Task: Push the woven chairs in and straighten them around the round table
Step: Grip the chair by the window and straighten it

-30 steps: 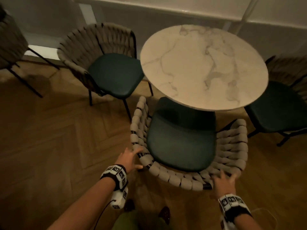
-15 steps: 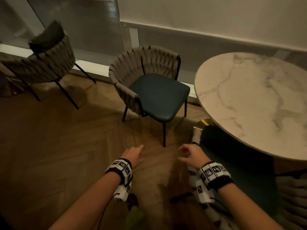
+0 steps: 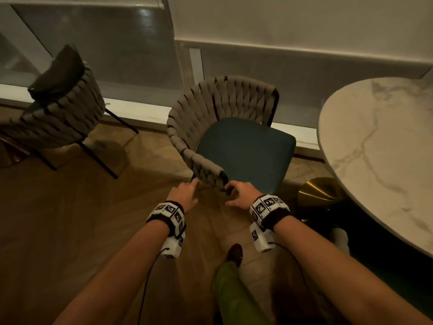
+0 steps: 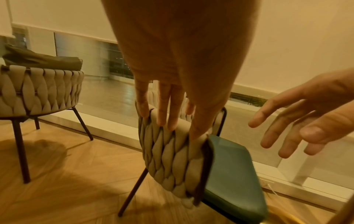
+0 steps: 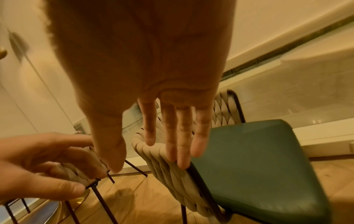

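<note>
Herringbone wooden flooring ran under two grey woven chairs: one with a teal seat at twelve o'clock, another at ten o'clock carrying a dark cushion. One round white marble table stood at three o'clock. Both hands reached the near armrest; the left hand touched it with straight fingers, the right hand was spread beside it, holding nothing.

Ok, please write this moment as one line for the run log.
phase: reaching for woven chair | left hand: open, at armrest end | right hand: open, near armrest, contact unclear | round table: right of chair, apart
</note>
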A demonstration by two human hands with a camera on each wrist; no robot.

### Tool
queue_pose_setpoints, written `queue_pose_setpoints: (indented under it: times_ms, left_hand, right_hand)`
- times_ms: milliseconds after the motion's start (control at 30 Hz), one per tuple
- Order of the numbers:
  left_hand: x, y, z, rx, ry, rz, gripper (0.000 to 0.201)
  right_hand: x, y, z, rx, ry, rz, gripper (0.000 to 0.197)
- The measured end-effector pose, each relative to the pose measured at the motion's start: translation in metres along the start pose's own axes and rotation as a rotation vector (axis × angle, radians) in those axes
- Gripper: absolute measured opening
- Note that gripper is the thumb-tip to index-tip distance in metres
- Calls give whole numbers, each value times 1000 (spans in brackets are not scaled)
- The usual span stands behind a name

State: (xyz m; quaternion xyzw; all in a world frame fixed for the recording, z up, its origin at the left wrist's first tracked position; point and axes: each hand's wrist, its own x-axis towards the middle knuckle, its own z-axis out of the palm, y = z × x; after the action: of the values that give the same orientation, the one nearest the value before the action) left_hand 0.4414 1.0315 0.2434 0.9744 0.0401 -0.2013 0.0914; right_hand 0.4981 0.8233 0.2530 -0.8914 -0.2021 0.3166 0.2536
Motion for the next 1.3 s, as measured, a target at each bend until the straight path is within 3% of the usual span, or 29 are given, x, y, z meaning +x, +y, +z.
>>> queue_pose_setpoints:
  times_ms: [133, 267, 467, 667, 800, 967, 1300]
  left_hand:
    - [65, -29, -16, 12, 3, -14, 62]
    - [127, -57, -25, 99, 49, -5, 64]
    - [202, -86, -40, 389, -113, 15, 59]
    - [263, -120, -59, 557, -126, 26, 48]
    - [288, -116, -59, 483, -282, 87, 42]
    - [283, -83, -57, 503, -273, 171, 36]
    - [267, -40, -34, 338, -253, 92, 35]
  right_hand:
    - [80, -5, -12, -15, 20, 28, 72]
    - [151, -13, -5, -53, 55, 43, 73]
    - [220, -22, 30, -143, 66, 146, 53]
    - [225, -5, 28, -194, 41, 119, 49]
    - [216, 12, 15, -193, 86, 132, 44]
    - [201, 34, -7, -204, 77, 175, 43]
    - [174, 71, -27, -267, 24, 196, 49]
